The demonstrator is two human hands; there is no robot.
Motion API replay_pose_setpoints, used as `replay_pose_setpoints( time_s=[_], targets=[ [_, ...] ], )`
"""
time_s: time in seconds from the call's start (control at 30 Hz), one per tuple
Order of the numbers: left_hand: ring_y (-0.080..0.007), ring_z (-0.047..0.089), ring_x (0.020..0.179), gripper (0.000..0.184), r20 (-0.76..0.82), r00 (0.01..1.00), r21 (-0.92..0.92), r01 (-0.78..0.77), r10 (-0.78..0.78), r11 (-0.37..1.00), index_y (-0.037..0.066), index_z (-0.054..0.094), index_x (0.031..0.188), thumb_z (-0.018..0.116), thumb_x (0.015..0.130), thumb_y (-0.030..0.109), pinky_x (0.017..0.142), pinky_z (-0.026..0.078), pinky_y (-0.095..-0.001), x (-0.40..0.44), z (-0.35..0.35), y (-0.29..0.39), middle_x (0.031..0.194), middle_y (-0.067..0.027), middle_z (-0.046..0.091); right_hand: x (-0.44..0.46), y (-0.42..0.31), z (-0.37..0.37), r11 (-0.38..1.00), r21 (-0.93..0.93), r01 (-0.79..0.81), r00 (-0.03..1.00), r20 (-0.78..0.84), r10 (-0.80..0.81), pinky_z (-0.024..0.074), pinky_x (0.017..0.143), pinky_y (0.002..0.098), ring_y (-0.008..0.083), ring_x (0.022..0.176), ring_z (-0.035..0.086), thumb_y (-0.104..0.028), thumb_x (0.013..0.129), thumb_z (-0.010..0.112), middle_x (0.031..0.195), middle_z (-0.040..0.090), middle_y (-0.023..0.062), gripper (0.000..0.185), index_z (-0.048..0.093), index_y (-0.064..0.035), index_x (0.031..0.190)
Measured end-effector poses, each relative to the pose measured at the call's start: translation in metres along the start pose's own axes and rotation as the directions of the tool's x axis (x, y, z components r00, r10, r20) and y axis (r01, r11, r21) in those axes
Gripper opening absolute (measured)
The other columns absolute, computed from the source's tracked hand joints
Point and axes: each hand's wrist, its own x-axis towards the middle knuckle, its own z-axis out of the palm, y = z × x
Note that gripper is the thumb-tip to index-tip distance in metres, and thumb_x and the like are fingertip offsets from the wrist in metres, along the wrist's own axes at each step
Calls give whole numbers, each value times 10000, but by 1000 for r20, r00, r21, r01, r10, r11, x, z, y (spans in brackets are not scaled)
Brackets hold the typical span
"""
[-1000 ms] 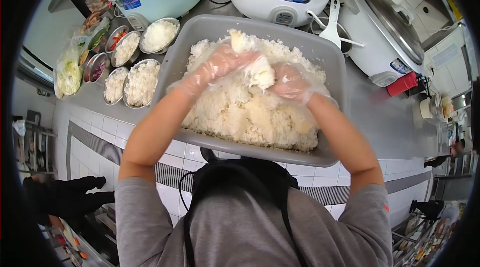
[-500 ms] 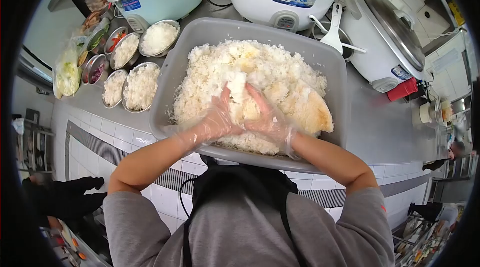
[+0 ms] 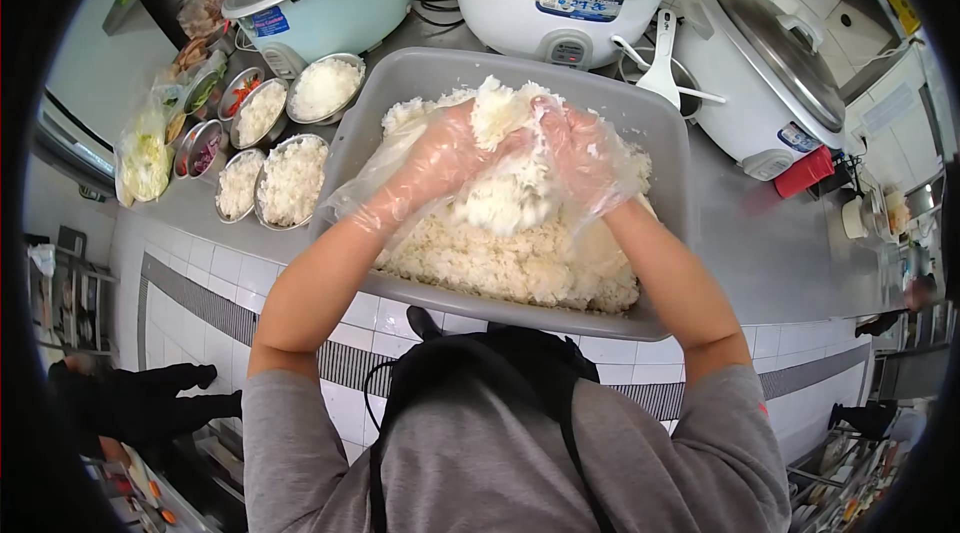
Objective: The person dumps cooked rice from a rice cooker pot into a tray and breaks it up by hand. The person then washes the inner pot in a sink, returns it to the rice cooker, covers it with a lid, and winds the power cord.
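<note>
A grey tub (image 3: 340, 168) holds a large heap of white rice (image 3: 500, 268). Both hands wear clear plastic gloves and are over the back half of the heap. My left hand (image 3: 450, 148) has its fingers curled round a clump of rice (image 3: 500, 113). My right hand (image 3: 585, 153) is beside it on the right, fingers bent round rice at the clump's other side. Loose rice lies between and below the palms. Some fingertips are hidden by rice.
Several metal bowls of rice (image 3: 292, 181) stand left of the tub, near bowls of cut vegetables (image 3: 203, 149) and a bag of greens (image 3: 145, 163). Rice cookers (image 3: 560, 8) line the back. A white paddle (image 3: 660, 63) leans in a pot; a red container (image 3: 803, 171) sits right.
Both hands have gone from the heap's near side, where they were cupped half a second ago, up to its back part, and now grip rice there.
</note>
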Motion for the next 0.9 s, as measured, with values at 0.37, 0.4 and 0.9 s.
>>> replay_pose_setpoints(
  time_s=[0.37, 0.4, 0.9],
  targets=[
    [-367, 556, 674, 541, 314, 909, 492, 91, -274, 866, 37, 360, 1190, 532, 781, 346, 663, 453, -408, -6, -14, 17, 912, -251, 551, -20, -36, -69, 650, -737, -185, 757, 315, 573, 391, 815, 382, 315, 936, 485, -372, 717, 597, 1036, 470, 199, 625, 327, -60, 1185],
    [-367, 556, 674, 541, 323, 905, 487, 91, -277, 868, 37, 360, 1190, 532, 781, 346, 663, 453, -408, -12, -17, 4, 912, -251, 551, -36, -29, -77, 648, -737, -193, 751, 313, 581, 391, 815, 382, 315, 936, 485, -372, 717, 597, 1036, 470, 199, 625, 327, -60, 1185],
    [-262, 298, 1179, 980, 252, 906, 76, 332, -341, 940, -56, 221, 1247, 792, 543, 316, 1006, 233, -341, -15, 101, -36, 1283, -228, 258, -60, 26, -57, 733, -658, -173, 876, 237, 419, 300, 950, 379, 364, 1118, 337, -290, 434, 774, 1209, 305, 193, 956, 291, -67, 1228]
  ],
)
